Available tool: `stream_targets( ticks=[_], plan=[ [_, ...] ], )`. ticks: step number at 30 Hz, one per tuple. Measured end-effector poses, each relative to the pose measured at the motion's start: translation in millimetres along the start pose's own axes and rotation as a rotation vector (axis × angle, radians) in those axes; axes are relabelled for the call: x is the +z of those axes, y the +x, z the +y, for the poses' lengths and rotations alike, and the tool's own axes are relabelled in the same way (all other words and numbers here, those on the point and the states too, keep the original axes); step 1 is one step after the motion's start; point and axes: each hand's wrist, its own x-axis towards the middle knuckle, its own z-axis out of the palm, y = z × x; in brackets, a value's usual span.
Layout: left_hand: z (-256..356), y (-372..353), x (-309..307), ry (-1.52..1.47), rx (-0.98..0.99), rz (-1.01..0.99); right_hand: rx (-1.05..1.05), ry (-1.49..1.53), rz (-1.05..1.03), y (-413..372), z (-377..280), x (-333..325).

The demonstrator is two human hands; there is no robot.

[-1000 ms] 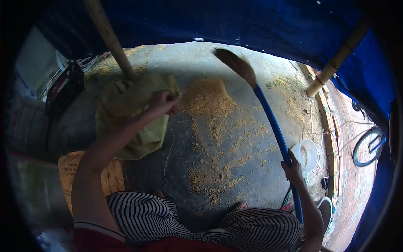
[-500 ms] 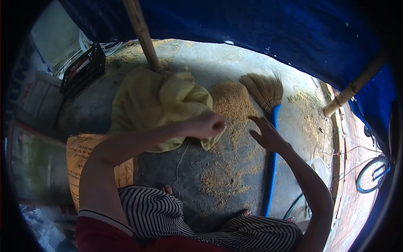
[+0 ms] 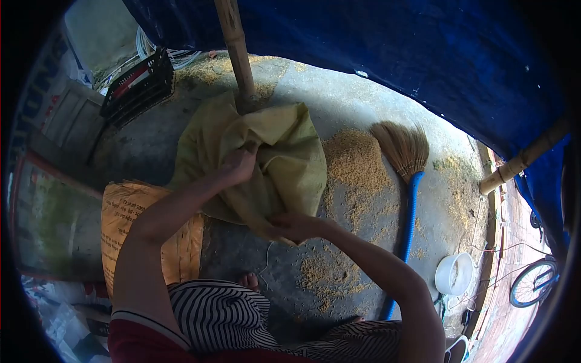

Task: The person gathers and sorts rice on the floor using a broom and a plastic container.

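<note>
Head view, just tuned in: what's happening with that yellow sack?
A person holds the yellow sack in both bare hands. The left hand bunches its upper edge and the right hand its lower edge, each grip shut on the fabric. A blue-handled broom lies untouched on the concrete floor beside a pile of grain. A white bowl sits further right.

Open concrete floor [image 3: 345,97] lies far right, between the grain pile [image 3: 354,160] and the blue tarp [image 3: 423,54]. The bamboo pole [image 3: 239,54] stands just behind the yellow sack [image 3: 290,151] and blocks the far side. The broom [image 3: 410,199] lies along the right, and the orange sack [image 3: 130,212] closes the left.
</note>
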Motion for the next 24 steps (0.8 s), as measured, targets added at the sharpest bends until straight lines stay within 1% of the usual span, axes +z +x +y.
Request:
stream_targets(
  ticks=[1, 2, 3, 4, 5, 6, 7, 8, 9, 10, 12, 13, 14, 15, 16, 17, 18, 19, 20, 21, 22, 23, 24],
  plan=[
    [-3, -6, 5, 0.095, -0.024, 0.034, -0.001, 0.002, -0.003, 8, 4, -4],
    [-2, -10, 10, 0.097, -0.025, 0.032, -0.016, 0.011, 0.186, 21, 12, -14],
    [7, -20, 1, 0.096, -0.021, 0.039, -0.03, 0.02, 0.375, 31, 17, -23],
    [15, -27, -8, 0.094, -0.016, 0.046, -0.031, 0.023, 0.377, 36, 17, -29],
    [21, -32, -17, 0.097, -0.015, 0.042, -0.068, -0.121, 0.382, 39, 17, -34],
    [27, -37, -27, 0.102, 0.041, -0.048, -0.104, -0.265, 0.389, 40, 17, -37],
    [29, -38, -32, 0.107, 0.099, -0.135, -0.103, -0.262, 0.394, 44, 23, -35],
    [26, -37, -30, 0.109, 0.103, -0.133, -0.015, -0.46, 0.41, 50, 35, -31],
    [19, -37, -25, 0.095, 0.047, -0.093, 0.076, -0.657, 0.42, 53, 45, -30],
    [11, -38, -20, 0.079, -0.009, -0.055, 0.08, -0.658, 0.418, 51, 52, -32],
    [-20, -38, -10, 0.126, -0.026, -0.097, 0.344, -0.811, 0.373, 40, 67, -37],
    [-32, -39, -11, 0.18, -0.048, -0.135, 0.343, -0.806, 0.37, 35, 70, -42],
    [-41, -38, -11, 0.182, -0.05, -0.137, 0.521, -0.704, 0.245, 32, 73, -50],
    [-45, -38, -16, 0.238, -0.103, -0.271, 0.695, -0.599, 0.117, 32, 74, -56],
    [-45, -37, -19, 0.292, -0.154, -0.405, 0.698, -0.6, 0.117, 38, 78, -57],
    [-42, -37, -21, 0.287, -0.149, -0.404, 0.693, -0.635, 0.04, 46, 82, -56],
    [-31, -39, -32, 0.205, -0.052, -0.282, 0.688, -0.668, -0.037, 53, 82, -54],
    [-20, -38, -38, 0.125, 0.045, -0.161, 0.597, -0.66, 0.058, 56, 64, -55],
    [-6, -27, -36, 0.114, 0.068, -0.133, 0.504, -0.647, 0.153, 60, 45, -53],
    [10, -13, -36, 0.105, 0.092, -0.106, 0.353, -0.627, 0.202, 60, 25, -50],
    [30, -2, -47, -0.013, 0.157, -0.165, 0.201, -0.609, 0.252, 61, 10, -44],
    [43, 6, -58, -0.131, 0.223, -0.221, -0.001, -0.679, 0.386, 70, 18, -22],
    [37, 19, -34, -0.127, 0.231, -0.216, -0.205, -0.747, 0.519, 77, 27, 1]
  ],
)
